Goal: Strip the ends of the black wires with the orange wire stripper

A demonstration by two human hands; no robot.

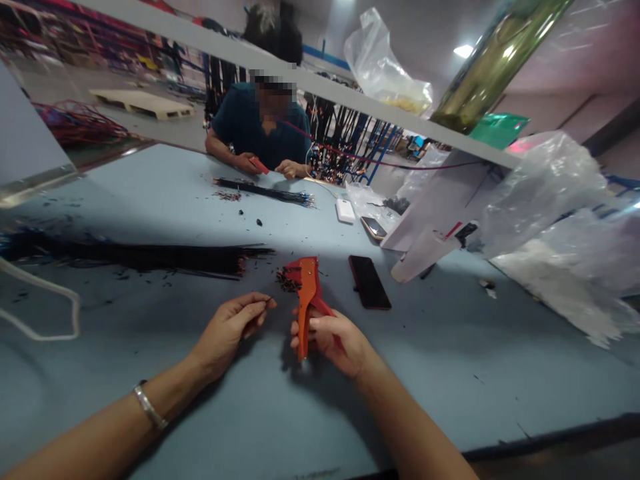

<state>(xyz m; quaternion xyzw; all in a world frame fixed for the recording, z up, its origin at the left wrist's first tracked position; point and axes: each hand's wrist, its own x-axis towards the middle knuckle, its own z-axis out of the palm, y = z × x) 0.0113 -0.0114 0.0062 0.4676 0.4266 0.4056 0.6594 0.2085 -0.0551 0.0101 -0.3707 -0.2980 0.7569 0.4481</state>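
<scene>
orange-red plier-shaped stripper (pixel 309 283) held in right hand (pixel 343 337); left hand (pixel 227 327) pinches thin dark wire (pixel 271 299). loose pinch could let it slip.

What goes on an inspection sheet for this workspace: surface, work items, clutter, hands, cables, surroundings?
Surface: blue-grey tabletop, dark scraps scattered
Work items: orange-and-red hand tool; nearer black wire bundle lying at left
Clutter: black phone, face up
Hands: left hand pinches a thin dark piece; right hand grips the tool
Cables: thin dark-red cord above the far side
Surroundings: person opposite; clear plastic bags at right
</scene>
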